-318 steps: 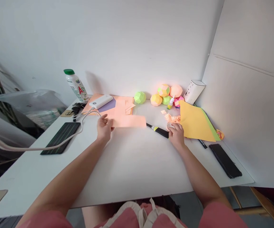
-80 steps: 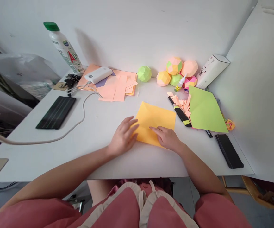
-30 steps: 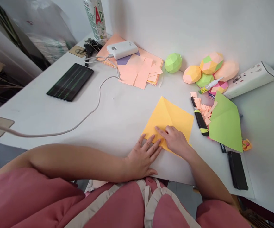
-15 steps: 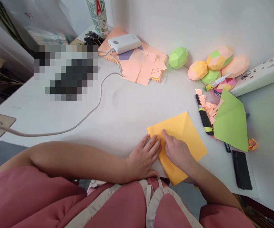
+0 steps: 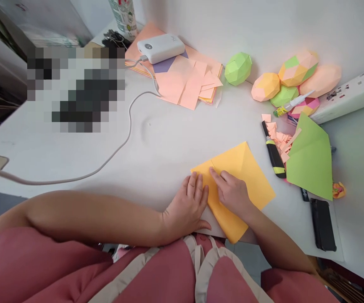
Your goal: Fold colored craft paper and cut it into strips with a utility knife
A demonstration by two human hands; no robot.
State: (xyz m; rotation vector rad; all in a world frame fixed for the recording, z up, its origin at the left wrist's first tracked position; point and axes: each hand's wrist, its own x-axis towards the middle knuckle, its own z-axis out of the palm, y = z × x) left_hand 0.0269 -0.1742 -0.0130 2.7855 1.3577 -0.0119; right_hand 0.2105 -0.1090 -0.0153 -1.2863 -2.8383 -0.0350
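A sheet of orange-yellow paper (image 5: 259,181) lies at the table's front edge, with one corner sticking out past it. It carries fold creases, and its left part appears folded over. My left hand (image 5: 188,202) rests flat on the paper's left corner, fingers stretched and thumb near the table edge. Beside it, my right hand (image 5: 235,193) presses the tip of its straight index finger on the paper, near a short crease line. The other right fingers are curled under, and nothing shows in them.
To the right lie a black utility knife (image 5: 275,158), pink paper scraps (image 5: 279,141), a green sheet (image 5: 312,160) and a black phone-like object (image 5: 323,225). Faceted paper shapes (image 5: 265,87) stand behind. A white power bank (image 5: 161,47) with a cable (image 5: 112,155) sits on pink paper sheets (image 5: 178,84).
My right index finger has slid slightly left and up along the paper, and a short crease line now shows by it. My left fingers have drawn closer together. The view has shifted a little.
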